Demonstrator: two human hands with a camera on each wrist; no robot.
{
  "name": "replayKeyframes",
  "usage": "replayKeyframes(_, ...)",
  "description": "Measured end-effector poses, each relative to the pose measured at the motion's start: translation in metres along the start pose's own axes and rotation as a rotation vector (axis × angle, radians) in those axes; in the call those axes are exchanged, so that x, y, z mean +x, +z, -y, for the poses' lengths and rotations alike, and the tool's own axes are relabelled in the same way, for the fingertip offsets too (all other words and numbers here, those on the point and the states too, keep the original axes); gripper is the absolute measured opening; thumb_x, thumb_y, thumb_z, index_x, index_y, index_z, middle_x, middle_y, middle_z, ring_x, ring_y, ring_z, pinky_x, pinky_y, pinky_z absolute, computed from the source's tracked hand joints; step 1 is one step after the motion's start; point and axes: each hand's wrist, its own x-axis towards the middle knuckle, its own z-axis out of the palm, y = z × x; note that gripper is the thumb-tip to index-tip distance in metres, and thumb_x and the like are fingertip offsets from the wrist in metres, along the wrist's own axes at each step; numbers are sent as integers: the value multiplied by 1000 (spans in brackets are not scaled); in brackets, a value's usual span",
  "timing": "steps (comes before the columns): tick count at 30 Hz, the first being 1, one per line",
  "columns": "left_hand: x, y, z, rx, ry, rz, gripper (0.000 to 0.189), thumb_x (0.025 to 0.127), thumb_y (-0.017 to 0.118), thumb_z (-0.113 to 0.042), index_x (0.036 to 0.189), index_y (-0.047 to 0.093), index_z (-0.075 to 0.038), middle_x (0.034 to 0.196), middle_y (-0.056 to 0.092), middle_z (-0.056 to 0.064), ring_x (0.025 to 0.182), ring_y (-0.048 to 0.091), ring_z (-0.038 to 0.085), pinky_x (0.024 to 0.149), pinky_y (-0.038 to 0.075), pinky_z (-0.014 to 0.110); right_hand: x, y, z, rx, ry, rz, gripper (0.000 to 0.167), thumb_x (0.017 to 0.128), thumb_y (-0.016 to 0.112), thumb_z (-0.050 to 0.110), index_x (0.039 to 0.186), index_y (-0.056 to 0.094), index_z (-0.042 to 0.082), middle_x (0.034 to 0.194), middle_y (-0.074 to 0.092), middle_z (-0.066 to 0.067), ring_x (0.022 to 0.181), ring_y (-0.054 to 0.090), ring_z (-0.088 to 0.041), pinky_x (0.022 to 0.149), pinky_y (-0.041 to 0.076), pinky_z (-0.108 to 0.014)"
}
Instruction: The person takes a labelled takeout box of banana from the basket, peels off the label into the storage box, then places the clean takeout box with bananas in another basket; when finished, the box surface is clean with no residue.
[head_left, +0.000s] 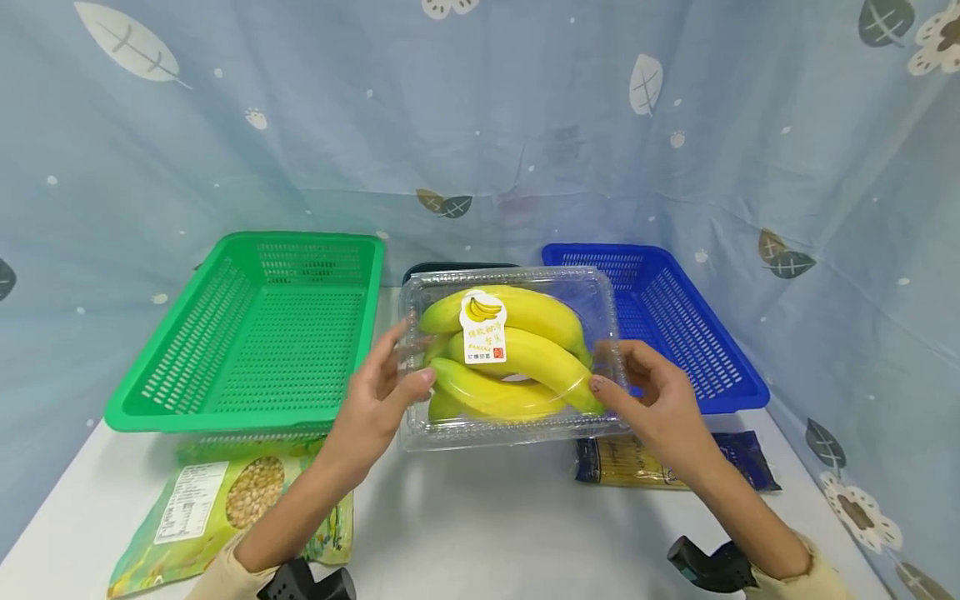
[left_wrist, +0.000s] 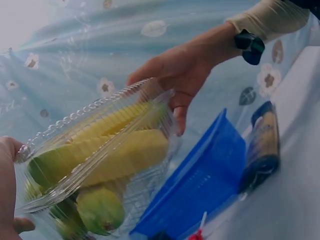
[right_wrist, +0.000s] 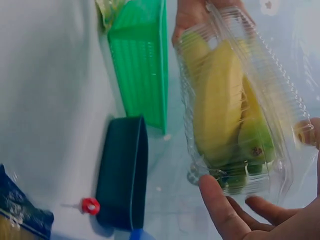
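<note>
A clear plastic clamshell box (head_left: 555, 429) of yellow bananas (head_left: 517, 342) with green ends is held up above the table, its labelled lid facing the head camera. My left hand (head_left: 371, 408) grips its left side, thumb over the lid edge. At the right side my right hand (head_left: 660, 408) holds it, thumb on the front and fingers behind. A white label (head_left: 484, 333) with a banana picture is on the lid. In the right wrist view, the fingers (right_wrist: 220, 205) lie around the end of the box. The lid looks closed.
A green basket (head_left: 360, 333) stands back left, a blue basket (head_left: 720, 350) back right. Between them, a dark teal bin (right_wrist: 120, 172) is mostly hidden behind the box in the head view. A green bag of kernels (head_left: 195, 517) lies front left, a spaghetti pack (head_left: 630, 462) front right.
</note>
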Motion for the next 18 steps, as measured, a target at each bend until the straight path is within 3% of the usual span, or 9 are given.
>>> replayKeyframes(7, -11, -8, 4, 15, -18, -6, 69, 100, 61, -20, 159, 25, -16, 149, 46, 15, 127, 54, 32, 93, 54, 39, -6, 13, -8, 44, 30, 33, 42, 97, 64, 9, 136, 54, 1, 124, 62, -11, 110, 62, -16, 85, 55, -25)
replayKeyframes(15, -31, -8, 18, 140, -217, -15, 80, 97, 65, -35, 160, 21, -11, 157, 27, 26, 136, 39, 48, 103, 43, 57, -19, 26, -26, 53, 140, 68, 36, 97, 67, 18, 129, 60, 4, 118, 65, -8, 110, 61, -24, 91, 53, -27)
replayKeyframes(18, -34, -6, 26, 113, -219, -12, 71, 97, 66, -31, 157, 31, -14, 152, 39, 22, 134, 42, 46, 99, 48, 52, -24, 31, -30, 29, 180, 64, 36, 96, 69, 20, 126, 60, 3, 114, 65, -8, 107, 61, -24, 90, 52, -27)
